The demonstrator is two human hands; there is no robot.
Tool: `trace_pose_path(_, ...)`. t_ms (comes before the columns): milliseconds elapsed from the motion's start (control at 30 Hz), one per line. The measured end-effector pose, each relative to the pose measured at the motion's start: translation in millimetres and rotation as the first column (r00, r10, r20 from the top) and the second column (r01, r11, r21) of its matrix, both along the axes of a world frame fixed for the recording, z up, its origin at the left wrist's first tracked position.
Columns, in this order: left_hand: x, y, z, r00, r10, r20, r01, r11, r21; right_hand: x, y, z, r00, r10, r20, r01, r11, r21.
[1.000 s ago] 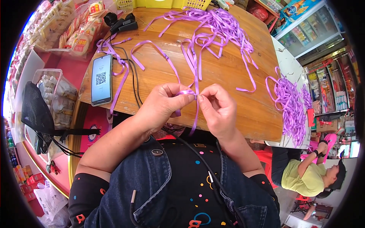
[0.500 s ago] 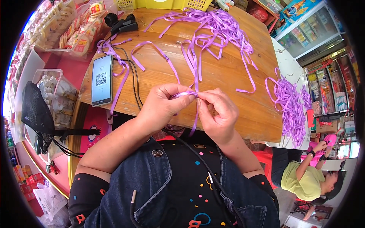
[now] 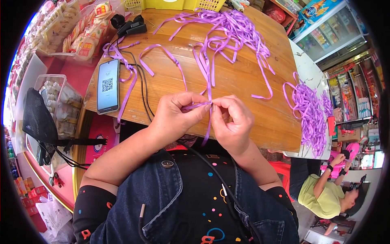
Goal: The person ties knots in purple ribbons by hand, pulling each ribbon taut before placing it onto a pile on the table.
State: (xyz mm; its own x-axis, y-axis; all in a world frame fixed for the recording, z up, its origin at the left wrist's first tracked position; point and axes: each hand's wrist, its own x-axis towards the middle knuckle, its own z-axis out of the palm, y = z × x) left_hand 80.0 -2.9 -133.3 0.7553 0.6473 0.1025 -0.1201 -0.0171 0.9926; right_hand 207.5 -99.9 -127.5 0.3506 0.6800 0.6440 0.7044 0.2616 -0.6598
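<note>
Both of my hands meet over the near edge of the wooden table, pinching one purple ribbon (image 3: 209,75) where its strands cross. My left hand (image 3: 178,112) grips it between thumb and forefinger, with a short folded piece lying along the fingers. Thumb and forefinger of my right hand (image 3: 232,122) are closed on the same small spot, their tips almost touching the left ones. From there the ribbon runs up the tabletop, and a tail hangs below the fingers. Whether a knot sits between the fingertips is too small to tell.
A heap of purple ribbons (image 3: 239,30) covers the far table; a second pile (image 3: 310,118) lies on the white table at right. At left are a phone (image 3: 109,86), black cables (image 3: 142,81) and packaged goods (image 3: 87,38). A person in yellow (image 3: 323,195) sits at right.
My left fingers have slid slightly, and the folded ribbon piece between them looks narrower and tighter. The right hand has barely moved. The seated person's arms have shifted a little.
</note>
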Motion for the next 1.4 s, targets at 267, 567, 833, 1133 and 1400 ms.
trace_pose_path(267,-0.5,1.0,-0.8,1.000,-0.003,0.011,0.004,0.997,-0.081,1.7,1.4,-0.6,0.986,-0.057,0.155,0.054,0.998,0.024)
trace_pose_path(567,0.9,4.1,1.8,1.000,-0.024,0.012,0.026,0.969,-0.247,2.0,3.1,1.2,0.985,-0.005,0.175,-0.001,0.999,0.034)
trace_pose_path(833,1.8,7.0,2.1,0.998,-0.063,0.018,0.063,0.842,-0.536,0.7,0.5,6.1,0.999,0.026,-0.034,-0.028,0.998,-0.064)
trace_pose_path(1133,2.5,7.7,-1.1,0.998,-0.059,-0.011,0.047,0.891,-0.452,1.8,1.7,8.6,1.000,0.002,0.022,-0.001,1.000,-0.011)
trace_pose_path(1400,2.5,5.4,-1.6,1.000,-0.026,0.018,0.028,0.987,-0.157,4.2,2.5,6.6,0.997,-0.010,0.074,0.010,1.000,-0.007)
